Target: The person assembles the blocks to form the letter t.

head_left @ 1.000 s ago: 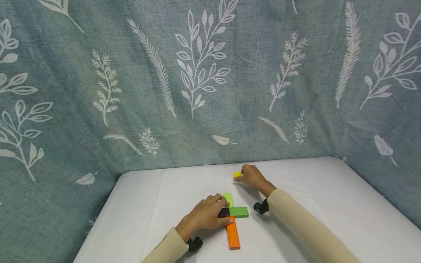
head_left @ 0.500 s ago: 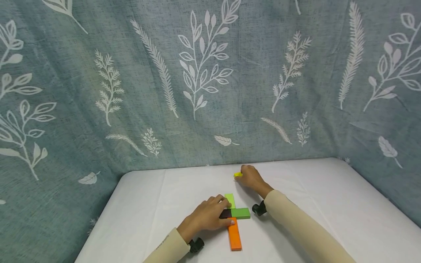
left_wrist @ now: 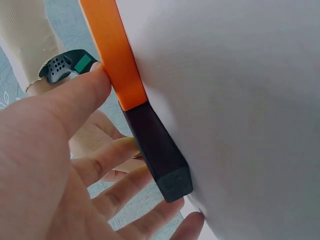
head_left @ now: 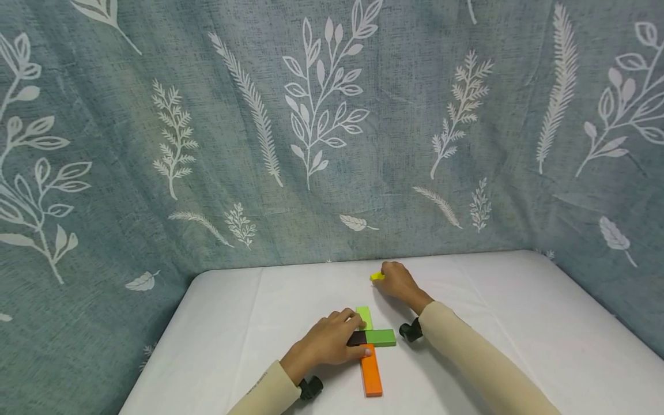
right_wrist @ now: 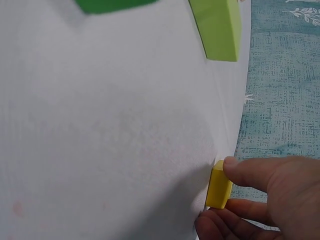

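Observation:
A few wooden-looking blocks lie joined in a cross on the white table: an orange block (head_left: 370,374) nearest, a black block (head_left: 357,338) left, a green block (head_left: 381,338) right and a lime block (head_left: 364,317) farther back. My left hand (head_left: 327,340) rests over the black block. Its thumb touches the orange block, and its fingertips lie by the lime block; in the left wrist view the fingers extend past the black block (left_wrist: 157,150). Farther back, my right hand (head_left: 399,281) pinches a small yellow block (right_wrist: 218,185) between thumb and fingers, at the table surface.
The white-covered table (head_left: 233,346) ends at the back against a teal curtain (head_left: 233,144) with white leaf prints. Each wrist carries a small dark camera, one (head_left: 311,388) on the left and another (head_left: 411,330) on the right.
The yellow block has turned slightly in my right hand's fingers. My left hand and the joined blocks keep their places; the head view has shifted a little.

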The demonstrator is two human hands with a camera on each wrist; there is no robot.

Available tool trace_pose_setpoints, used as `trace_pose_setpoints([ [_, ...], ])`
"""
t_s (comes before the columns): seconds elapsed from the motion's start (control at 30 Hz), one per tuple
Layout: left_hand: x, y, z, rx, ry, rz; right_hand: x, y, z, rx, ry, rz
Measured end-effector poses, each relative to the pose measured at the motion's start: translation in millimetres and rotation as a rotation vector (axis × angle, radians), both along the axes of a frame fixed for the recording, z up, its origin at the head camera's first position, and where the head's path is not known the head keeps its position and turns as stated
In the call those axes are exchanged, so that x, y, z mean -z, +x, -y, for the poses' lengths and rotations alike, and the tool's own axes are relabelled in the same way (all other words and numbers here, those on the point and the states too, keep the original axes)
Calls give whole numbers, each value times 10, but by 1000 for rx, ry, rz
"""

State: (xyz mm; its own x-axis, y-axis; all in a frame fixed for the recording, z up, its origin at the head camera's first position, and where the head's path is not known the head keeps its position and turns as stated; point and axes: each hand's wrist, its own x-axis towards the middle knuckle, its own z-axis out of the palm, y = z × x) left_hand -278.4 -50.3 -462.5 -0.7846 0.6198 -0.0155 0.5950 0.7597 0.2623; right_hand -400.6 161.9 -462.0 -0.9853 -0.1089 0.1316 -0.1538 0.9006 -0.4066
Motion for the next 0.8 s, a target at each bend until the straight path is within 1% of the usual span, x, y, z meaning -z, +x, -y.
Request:
trace_pose_setpoints([
  [0.17, 11, -7, -8, 4, -1, 3, -7, 4, -20, -6, 0, -4],
  [0.53, 6, 10, -22, -7, -1, 3, -7, -24, -97, -20, -7, 38],
  [0.67, 3, 15, -18, -9, 2, 1, -33, 20, -122, -30, -53, 39],
  [0.8, -4, 18, -3, -13, 1, -9, -80, 100, -140, -64, -136, 1],
])
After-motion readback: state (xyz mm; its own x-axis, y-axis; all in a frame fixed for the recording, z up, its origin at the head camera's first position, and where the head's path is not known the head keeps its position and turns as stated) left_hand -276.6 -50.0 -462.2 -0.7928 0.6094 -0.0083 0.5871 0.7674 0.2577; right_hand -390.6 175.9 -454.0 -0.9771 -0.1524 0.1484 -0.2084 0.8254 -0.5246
